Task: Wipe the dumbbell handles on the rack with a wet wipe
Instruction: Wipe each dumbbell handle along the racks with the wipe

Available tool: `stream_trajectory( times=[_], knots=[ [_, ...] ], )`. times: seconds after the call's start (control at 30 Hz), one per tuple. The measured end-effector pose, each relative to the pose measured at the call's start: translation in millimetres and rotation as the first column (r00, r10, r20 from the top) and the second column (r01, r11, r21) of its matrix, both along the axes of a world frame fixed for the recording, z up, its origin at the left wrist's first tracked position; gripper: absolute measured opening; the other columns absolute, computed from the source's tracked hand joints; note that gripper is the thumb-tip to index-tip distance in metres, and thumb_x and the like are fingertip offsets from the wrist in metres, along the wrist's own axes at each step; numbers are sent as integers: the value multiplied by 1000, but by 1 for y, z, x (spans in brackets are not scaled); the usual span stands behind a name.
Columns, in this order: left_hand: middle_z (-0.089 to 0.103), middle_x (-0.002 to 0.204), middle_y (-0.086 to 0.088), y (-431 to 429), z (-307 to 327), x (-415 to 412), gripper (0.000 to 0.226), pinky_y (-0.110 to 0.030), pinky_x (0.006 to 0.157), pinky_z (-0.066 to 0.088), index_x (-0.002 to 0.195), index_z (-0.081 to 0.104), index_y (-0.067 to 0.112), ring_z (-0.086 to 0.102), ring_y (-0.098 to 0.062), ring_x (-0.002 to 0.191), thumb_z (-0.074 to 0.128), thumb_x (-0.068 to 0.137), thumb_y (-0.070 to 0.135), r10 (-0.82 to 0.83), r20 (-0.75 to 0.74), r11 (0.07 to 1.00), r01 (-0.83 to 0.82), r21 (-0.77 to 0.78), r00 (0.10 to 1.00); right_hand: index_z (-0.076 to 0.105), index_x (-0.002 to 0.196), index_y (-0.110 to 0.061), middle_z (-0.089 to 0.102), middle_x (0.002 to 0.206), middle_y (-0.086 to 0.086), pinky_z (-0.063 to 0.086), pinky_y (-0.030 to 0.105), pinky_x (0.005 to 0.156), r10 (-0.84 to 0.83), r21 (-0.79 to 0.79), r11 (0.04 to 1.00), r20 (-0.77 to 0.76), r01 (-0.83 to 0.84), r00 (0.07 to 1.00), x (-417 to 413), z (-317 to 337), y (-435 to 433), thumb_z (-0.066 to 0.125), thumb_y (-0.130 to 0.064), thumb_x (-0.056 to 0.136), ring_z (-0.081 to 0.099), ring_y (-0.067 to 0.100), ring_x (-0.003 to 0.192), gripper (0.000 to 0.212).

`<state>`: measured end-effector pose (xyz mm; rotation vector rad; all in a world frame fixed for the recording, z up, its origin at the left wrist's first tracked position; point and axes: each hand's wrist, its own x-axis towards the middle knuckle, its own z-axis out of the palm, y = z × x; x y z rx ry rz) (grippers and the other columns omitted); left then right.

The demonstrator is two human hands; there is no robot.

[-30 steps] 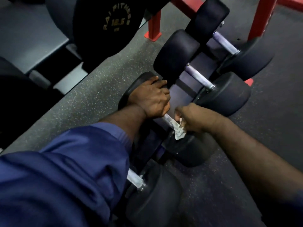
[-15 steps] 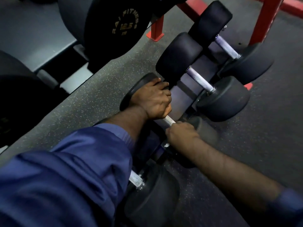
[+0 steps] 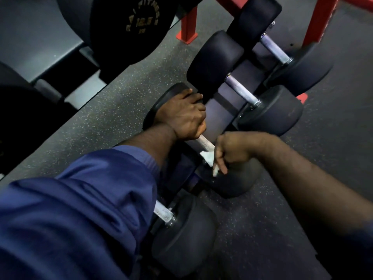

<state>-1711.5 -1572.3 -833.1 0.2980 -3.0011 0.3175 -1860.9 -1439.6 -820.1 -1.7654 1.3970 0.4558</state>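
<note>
We see the fingers [image 3: 221, 167] of the right hand [image 3: 232, 152] curled into a loose fist, pinching a crumpled white wet wipe [image 3: 209, 158]. The wipe lies on the left side of that fist, pressed against the bare metal handle [image 3: 203, 142] of a black dumbbell [image 3: 238, 178], and a small tail of it pokes out beneath the forefinger. Just up the same handle, the fingers [image 3: 197, 107] of the left hand [image 3: 181, 116] are wrapped tightly round the bar, hard against the dumbbell's far head, so only a short stretch of metal shows between the two hands. A blue sleeve [image 3: 80, 199] covers the left forearm and fills the lower left of our view. This dumbbell sits in a row with others: a nearer dumbbell [image 3: 181, 239] partly hidden under the sleeve, and two further dumbbells [image 3: 270, 112] beyond it with their handles bare. They rest on a low rack [image 3: 321, 21] with a red frame, standing on a dark speckled floor [image 3: 121, 102]. At the upper left we see a large black weight [image 3: 139, 21] with gold lettering.
</note>
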Motion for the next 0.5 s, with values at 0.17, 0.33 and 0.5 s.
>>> stream_trajectory(
  times=[0.17,0.33,0.5],
  knots=[
    [77,95,0,-1,0,1,34,-46,111,43,81,78,15,63,-31,123,53,89,35,-10,-38,1000,10,4,999,75,69,-25,72,73,-1,58,33,76,-400,-375,861,-86,342,912,-41,-28,-14,67,-12,75,68,24,75,16],
    [77,101,-1,-1,-1,1,36,-47,114,41,85,79,15,61,-31,127,50,91,36,3,-10,1000,-3,8,1000,62,123,-17,68,116,8,42,24,79,-409,-302,878,-68,372,910,-21,-57,-23,57,-3,86,63,31,108,40],
    [77,105,0,0,-1,-1,39,-47,116,38,89,80,15,59,-29,130,46,92,37,34,24,999,-34,-4,999,69,123,-12,69,120,9,51,27,86,-189,-120,978,-157,171,969,-15,-43,-34,56,-7,88,65,30,106,38]
  ],
)
